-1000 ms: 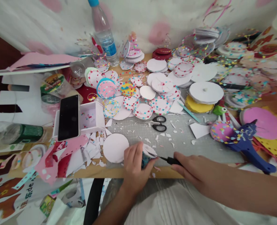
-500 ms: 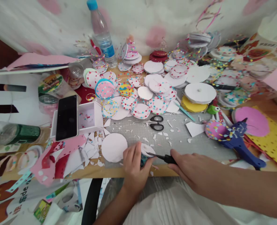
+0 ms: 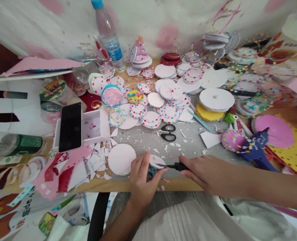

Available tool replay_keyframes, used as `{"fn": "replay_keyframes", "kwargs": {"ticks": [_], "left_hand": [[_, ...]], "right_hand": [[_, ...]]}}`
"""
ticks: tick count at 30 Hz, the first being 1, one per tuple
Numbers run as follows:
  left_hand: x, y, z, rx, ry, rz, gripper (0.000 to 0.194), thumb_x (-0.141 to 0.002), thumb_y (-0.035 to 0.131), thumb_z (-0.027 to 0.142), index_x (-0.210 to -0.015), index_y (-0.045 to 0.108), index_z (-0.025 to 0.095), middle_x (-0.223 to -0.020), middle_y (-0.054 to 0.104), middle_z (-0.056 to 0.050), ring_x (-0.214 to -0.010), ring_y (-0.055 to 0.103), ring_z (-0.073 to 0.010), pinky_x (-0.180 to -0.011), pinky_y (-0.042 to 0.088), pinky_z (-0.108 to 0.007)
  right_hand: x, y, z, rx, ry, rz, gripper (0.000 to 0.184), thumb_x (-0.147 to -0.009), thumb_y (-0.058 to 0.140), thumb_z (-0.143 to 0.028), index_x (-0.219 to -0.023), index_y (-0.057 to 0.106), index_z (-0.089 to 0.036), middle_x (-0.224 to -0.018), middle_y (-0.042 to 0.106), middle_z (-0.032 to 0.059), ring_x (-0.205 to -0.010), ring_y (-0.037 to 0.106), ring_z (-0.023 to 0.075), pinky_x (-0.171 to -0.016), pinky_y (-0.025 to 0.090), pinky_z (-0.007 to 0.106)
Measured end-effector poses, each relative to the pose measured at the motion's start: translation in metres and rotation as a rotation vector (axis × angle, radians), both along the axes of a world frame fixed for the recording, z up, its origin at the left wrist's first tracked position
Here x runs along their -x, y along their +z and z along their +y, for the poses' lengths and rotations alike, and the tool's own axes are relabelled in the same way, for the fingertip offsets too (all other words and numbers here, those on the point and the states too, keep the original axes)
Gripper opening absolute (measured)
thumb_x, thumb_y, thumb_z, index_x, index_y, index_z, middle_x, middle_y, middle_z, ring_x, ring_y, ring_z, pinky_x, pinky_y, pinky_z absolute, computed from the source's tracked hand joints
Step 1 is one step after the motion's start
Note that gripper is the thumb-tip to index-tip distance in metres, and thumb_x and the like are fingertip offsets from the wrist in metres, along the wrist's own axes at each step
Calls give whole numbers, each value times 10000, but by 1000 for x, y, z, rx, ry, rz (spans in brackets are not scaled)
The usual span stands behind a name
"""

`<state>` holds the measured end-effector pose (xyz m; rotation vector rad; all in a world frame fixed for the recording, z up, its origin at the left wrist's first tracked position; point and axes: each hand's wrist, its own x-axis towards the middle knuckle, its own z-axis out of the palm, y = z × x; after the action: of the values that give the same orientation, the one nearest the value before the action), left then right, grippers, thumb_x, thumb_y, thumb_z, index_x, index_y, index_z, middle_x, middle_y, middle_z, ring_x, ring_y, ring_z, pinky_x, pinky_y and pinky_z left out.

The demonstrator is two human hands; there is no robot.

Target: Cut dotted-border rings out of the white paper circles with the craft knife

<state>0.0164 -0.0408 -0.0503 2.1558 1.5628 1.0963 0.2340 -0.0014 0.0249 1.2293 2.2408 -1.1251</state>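
Observation:
My left hand is closed around the edge of a small white paper disc, with something teal and shiny beneath it at the table's front edge. In my right hand is a slim black-handled tool with a thin pointed tip; its exact kind is not clear. That tip rests on or at the disc's right side. Beside my left hand lies a larger white paper disc. Beyond both hands, scissors with black handles lie on the grey cutting mat.
Many decorated paper discs crowd the back, near a water bottle. Paper scraps and a phone on a white box are at left. A blue glue gun lies at right.
My right hand has shifted slightly left and up, with the tool turned flatter against the disc. My left hand still holds the disc, a little further left.

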Motion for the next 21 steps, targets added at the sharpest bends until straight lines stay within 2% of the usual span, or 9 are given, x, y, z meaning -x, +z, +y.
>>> {"fn": "replay_keyframes", "kwargs": {"ticks": [6, 14, 21], "left_hand": [[0, 1, 3, 36, 13, -11, 469, -787, 750, 270, -1201, 569, 144, -1060, 695, -137, -975, 658, -244, -867, 548, -385], [2, 4, 7, 48, 14, -19, 444, -797, 739, 284, -1187, 575, 148, -1040, 711, -128, -948, 675, -235, -847, 565, -375], [3, 3, 7, 62, 17, -18, 442, -805, 730, 296, -1195, 579, 155, -1037, 718, -123, -953, 682, -237, -852, 568, -376]], "right_hand": [[-1, -5, 2, -47, 11, 24, 292, -1014, 279, -340, -1046, 503, -157, -792, 723, 123, -705, 714, 293, -519, 308, 308], [-1, -11, 7, -64, 30, 65, 298, -1020, 266, -321, -1058, 508, -150, -763, 711, 107, -704, 706, 286, -538, 309, 314], [-3, -25, 3, -114, 19, 113, 310, -1020, 276, -357, -1057, 512, -158, -750, 707, 96, -657, 685, 258, -525, 283, 306]]}}
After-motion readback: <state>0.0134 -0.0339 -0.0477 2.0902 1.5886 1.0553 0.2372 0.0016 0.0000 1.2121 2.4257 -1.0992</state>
